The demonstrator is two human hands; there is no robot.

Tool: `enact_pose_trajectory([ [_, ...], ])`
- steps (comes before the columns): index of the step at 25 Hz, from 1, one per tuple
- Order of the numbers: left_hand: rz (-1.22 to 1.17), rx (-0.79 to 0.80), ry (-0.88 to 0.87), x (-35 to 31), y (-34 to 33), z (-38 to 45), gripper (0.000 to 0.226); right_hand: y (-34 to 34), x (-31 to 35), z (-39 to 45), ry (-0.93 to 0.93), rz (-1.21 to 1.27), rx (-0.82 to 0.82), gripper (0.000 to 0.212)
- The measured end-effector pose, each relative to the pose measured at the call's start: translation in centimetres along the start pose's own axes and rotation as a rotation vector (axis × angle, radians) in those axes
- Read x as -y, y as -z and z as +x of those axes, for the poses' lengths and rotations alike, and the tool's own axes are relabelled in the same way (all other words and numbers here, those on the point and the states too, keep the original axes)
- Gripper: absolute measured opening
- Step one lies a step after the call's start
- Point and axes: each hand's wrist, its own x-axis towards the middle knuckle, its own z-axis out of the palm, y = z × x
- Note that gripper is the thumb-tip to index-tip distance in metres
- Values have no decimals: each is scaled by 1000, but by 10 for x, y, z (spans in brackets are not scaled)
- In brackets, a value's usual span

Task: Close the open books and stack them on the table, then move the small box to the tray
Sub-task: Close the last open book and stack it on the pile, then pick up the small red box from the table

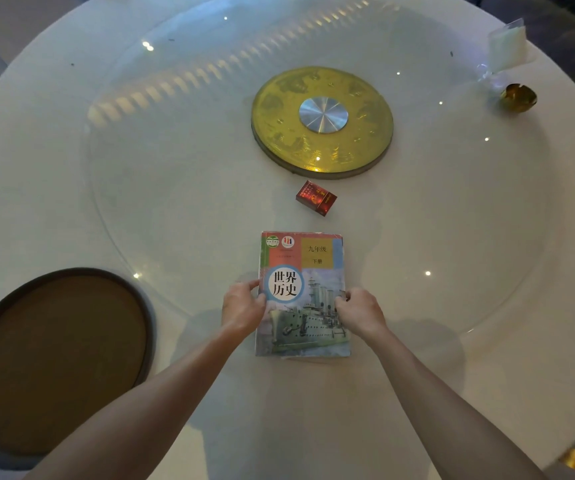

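Note:
A closed textbook (pixel 302 271) with a warship on its cover lies flat on the white round table (pixel 452 358), near the front middle. It seems to rest on another book whose edges barely show beneath. My left hand (pixel 242 306) grips the book's left edge and my right hand (pixel 360 311) grips its right edge. A small red box (pixel 316 197) lies just beyond the book, apart from both hands. The round brown tray (pixel 54 362) with a dark rim sits at the front left, holding nothing.
A gold disc with a silver hub (pixel 322 119) marks the middle of the glass turntable (pixel 175 150). At the far right stand a small gold bowl (pixel 518 97) and a clear card stand (pixel 507 46).

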Motion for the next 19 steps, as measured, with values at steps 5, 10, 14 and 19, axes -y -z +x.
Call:
enact_pose_trajectory([
  [5, 92, 71, -65, -1, 2, 3, 30, -3, 4, 2, -40, 84, -6, 27],
  [10, 20, 77, -34, -6, -3, 6, 32, -5, 12, 7, -105, 222, 10, 27],
  [14, -1, 122, -4, -4, 0, 11, 33, -2, 9, 9, -80, 213, 51, 26],
  [19, 3, -2, 28, -26, 17, 39, 50, 19, 16, 38, -81, 133, -36, 21],
])
